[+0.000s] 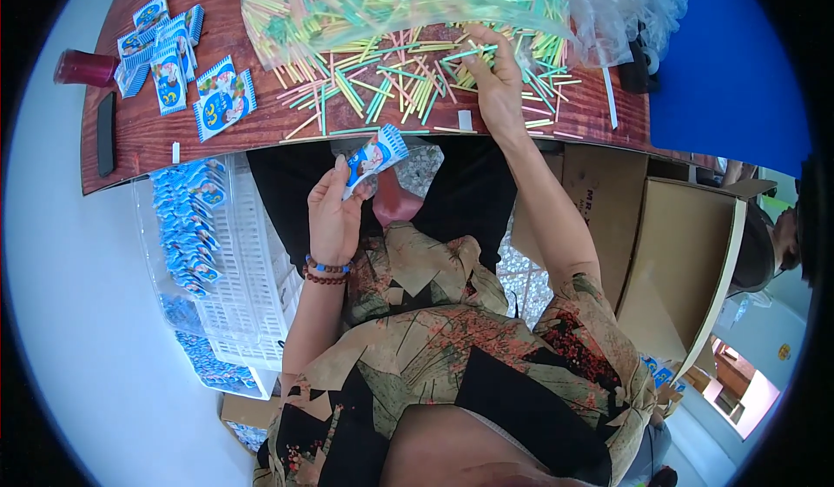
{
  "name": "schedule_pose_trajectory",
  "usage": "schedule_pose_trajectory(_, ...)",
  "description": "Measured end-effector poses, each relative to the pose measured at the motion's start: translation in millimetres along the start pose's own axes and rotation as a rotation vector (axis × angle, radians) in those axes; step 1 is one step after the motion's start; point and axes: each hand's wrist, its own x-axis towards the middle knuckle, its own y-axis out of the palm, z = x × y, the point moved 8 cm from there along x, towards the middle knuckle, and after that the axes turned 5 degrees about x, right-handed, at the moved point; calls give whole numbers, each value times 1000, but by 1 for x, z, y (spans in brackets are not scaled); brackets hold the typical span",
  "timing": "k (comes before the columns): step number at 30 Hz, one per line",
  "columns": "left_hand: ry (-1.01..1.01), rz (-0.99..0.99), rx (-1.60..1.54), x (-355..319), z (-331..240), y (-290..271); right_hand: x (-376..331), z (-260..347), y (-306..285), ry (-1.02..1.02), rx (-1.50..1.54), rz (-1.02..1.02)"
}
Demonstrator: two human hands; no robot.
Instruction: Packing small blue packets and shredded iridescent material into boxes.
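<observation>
My left hand [333, 205] is closed on the lower end of a small blue-and-white packet [378, 159], held tilted above my lap just off the table's front edge. My right hand [499, 87] reaches over the table into a spread of thin pink, yellow and green sticks [382, 83]. Its thumb and fingers pinch around a green stick [469, 54]. Behind the loose sticks lies a large clear plastic bag [404, 0] full of the same sticks, its mouth toward me.
More packets [169, 74] lie at the table's left, beside a dark red cup [85, 68] and a black flat bar [107, 135]. Left of my legs stands a white basket [248, 261] with packets in a clear tray. Cardboard boxes [678, 252] stand at right; crumpled plastic [638, 5] lies back right.
</observation>
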Motion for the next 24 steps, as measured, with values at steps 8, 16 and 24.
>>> schedule_pose_trajectory(8, -14, -15, -1, -1, -2, 5, 3, 14, 11, 37, 80, 19)
schedule_pose_trajectory(16, -12, -5, -14, 0, -1, 1, -3, -3, 21, 61, -96, 150)
schedule_pose_trajectory(24, 22, 6, -36, 1, -7, 5, 6, 5, 3, 206, 613, -122)
